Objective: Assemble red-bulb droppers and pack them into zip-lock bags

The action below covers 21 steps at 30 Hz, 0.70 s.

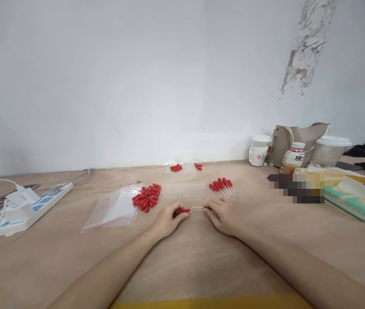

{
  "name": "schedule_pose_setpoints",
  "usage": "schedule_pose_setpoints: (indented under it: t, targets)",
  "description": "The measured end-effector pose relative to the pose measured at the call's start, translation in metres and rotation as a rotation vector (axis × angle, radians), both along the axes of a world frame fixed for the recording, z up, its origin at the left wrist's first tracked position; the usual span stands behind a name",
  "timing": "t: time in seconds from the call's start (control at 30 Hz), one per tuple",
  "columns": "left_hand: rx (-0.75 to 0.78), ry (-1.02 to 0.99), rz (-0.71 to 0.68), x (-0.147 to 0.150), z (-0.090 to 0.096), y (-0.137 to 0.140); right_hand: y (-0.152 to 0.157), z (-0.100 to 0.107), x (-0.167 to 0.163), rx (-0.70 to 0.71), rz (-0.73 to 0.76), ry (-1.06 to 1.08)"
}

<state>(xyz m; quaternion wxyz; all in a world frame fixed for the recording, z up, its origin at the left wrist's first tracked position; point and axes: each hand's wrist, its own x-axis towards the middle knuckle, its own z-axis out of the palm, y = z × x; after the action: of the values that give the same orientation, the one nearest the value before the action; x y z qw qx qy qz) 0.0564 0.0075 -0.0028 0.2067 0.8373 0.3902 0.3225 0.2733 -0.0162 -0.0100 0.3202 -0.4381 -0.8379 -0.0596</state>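
Observation:
Between the thumb and fingers of my left hand (169,221) is a red rubber dropper bulb (185,210), its open end turned to the right. My right hand (221,215) pinches a thin clear dropper tube (197,207), whose free end points left at the bulb; a small gap separates the two. Loose red bulbs (147,197) lie heaped beyond my left hand. A row of clear tubes (182,192) is laid out in the middle. Behind my right hand rest several droppers with red bulbs fitted (223,186).
Clear plastic bags (114,208) lie left of the heap, and a power strip (41,208) with cables farther left. More bulbs (176,168) and tubes in plastic sit by the wall. Cups (260,151), a bottle (293,159), a bag (279,143) and a tissue pack (356,199) stand at right.

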Motion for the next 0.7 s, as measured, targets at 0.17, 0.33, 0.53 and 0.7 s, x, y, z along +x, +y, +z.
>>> schedule_pose_setpoints:
  t: [0.17,0.33,0.53,0.7]
  targets:
    - [0.06,0.032,-0.009,0.002,0.002,-0.004,-0.001,0.001,-0.001,0.025,0.007,-0.035]
    - [0.079,0.026,-0.038,0.003,0.003,-0.007,0.0,0.0,0.0,0.016,0.045,-0.035]
    - [0.091,0.067,-0.119,0.0,0.005,-0.006,0.007,-0.005,0.002,0.023,0.078,-0.019]
    - [0.07,0.1,-0.159,-0.001,0.002,-0.006,0.011,-0.007,0.002,0.039,0.101,-0.027]
